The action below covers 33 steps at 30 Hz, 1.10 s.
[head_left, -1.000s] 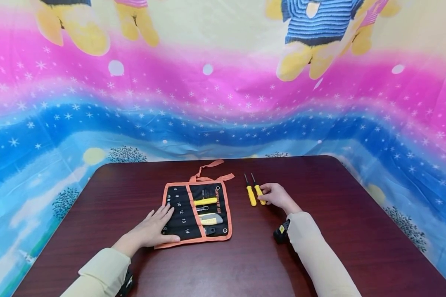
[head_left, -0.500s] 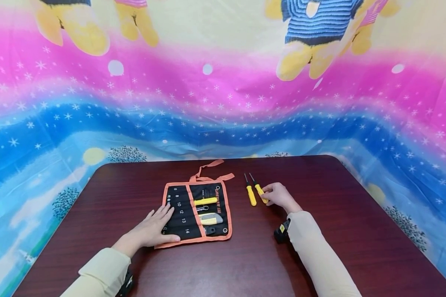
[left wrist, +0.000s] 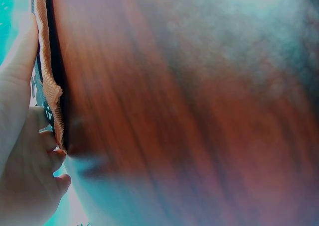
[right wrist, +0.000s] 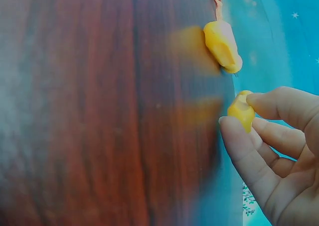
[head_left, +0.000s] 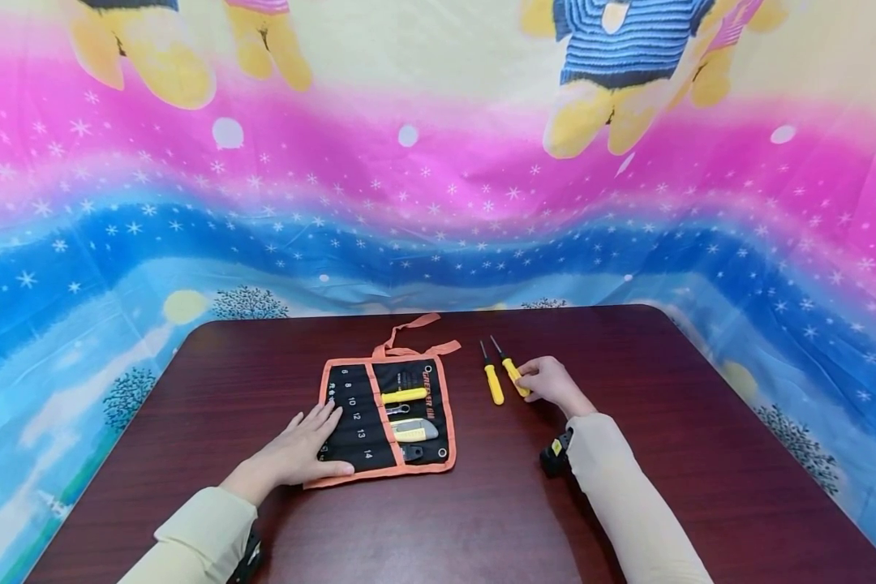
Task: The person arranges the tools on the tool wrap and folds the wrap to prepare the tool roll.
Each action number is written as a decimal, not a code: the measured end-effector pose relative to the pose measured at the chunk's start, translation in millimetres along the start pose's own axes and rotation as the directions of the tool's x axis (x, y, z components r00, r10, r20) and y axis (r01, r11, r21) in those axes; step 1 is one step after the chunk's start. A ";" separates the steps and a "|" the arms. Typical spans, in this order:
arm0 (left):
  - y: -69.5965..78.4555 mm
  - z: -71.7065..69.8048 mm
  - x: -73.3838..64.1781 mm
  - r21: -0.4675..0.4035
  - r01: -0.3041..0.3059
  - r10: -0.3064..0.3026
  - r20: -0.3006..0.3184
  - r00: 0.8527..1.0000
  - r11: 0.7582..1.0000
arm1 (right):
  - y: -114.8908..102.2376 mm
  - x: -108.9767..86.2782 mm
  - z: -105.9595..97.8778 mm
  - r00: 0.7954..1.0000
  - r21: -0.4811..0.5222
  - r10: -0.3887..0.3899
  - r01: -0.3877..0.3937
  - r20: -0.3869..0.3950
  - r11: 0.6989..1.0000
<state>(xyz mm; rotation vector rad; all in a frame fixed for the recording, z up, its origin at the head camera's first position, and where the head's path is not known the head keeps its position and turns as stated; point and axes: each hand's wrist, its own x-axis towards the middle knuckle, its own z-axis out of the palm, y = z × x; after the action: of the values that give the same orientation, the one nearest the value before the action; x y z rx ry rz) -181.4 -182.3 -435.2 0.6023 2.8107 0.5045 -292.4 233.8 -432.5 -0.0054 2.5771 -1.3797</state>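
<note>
Right grip [head_left: 549, 384]: thumb and fingers pinch the near end of a yellow screwdriver handle.
Pinched screwdriver [head_left: 509, 367]: right of the pouch, shaft pointing far and slightly left; whether it is raised off the bench, I cannot tell.
Second screwdriver [head_left: 494, 386]: just left of the first, lying alone, also pointing far.
Left grip [head_left: 302, 446]: fingers straight and spread, laid across the left, near part of the tool pouch, pinching nothing.
Tool pouch [head_left: 343, 442]: black with orange edging, spread open; its right side shows a yellow handle [head_left: 405, 396], a ring-ended tool [head_left: 403, 410] and a utility knife [head_left: 418, 430]. Orange ties [head_left: 447, 349] trail from its far edge.
Handling well: the pinch sits far back, so the shaft could swing; a hold nearer the handle's middle should steady it. Lifting before moving sideways would spare the second screwdriver a knock. Light, flat pressure on the left should stop the cloth sliding.
Bench [head_left: 482, 519]: dark red-brown wood, glossy, with rounded far corners.
Room: a printed cloth [head_left: 438, 182] hangs behind and on both sides, pink and blue with white snowflakes; bear figures are cut off at the top.
</note>
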 end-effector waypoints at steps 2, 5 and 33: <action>0.1 -0.1 -0.3 -0.003 -0.002 0.002 -0.003 1.000 1.000 | -1.6 -0.2 -1.7 1.000 0.004 -0.004 0.004 -0.001 1.000; 0.5 -0.5 -0.9 -0.005 -0.001 0.001 -0.003 1.000 1.000 | -5.4 -0.9 -4.4 1.000 0.018 -0.010 0.010 -0.006 1.000; -1.0 0.4 0.6 -0.006 0.009 -0.009 0.002 1.000 1.000 | -61.1 1.6 -8.3 0.980 -0.040 -0.201 0.200 -0.005 0.979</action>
<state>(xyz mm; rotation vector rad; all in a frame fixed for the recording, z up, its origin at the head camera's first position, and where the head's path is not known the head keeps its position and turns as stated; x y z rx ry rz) -182.2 -182.9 -436.1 0.5890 2.8078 0.5108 -301.6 206.3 -378.0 -0.2735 2.6714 -1.3966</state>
